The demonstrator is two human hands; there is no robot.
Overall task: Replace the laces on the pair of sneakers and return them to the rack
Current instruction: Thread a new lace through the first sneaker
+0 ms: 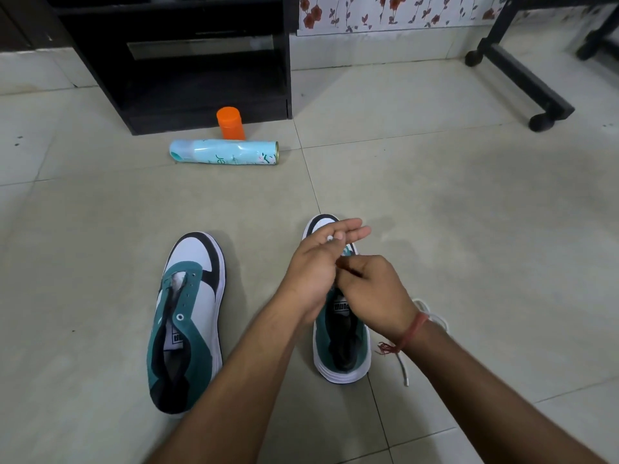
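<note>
Both hands meet over the right sneaker (341, 346), low and close on the floor (435, 195). The left hand (311, 272) has its long fingers stretched forward while thumb and forefinger seem to pinch something small and white, likely the lace tip. The right hand (371, 289) is curled in tight against it, fingers bunched as if pinching too, though what it grips is hidden. A white lace (402, 366) trails on the floor just beside that shoe. The left sneaker (187, 316) sits apart, eyelets bare, no lace in it. So this looks like the threading step on the first shoe. Next call, by my read: feed the tip through an eyelet near the toe and draw it even. The rack (187, 61) stands well back, with a spray can (224, 152) and orange jar (230, 123) in front.
</note>
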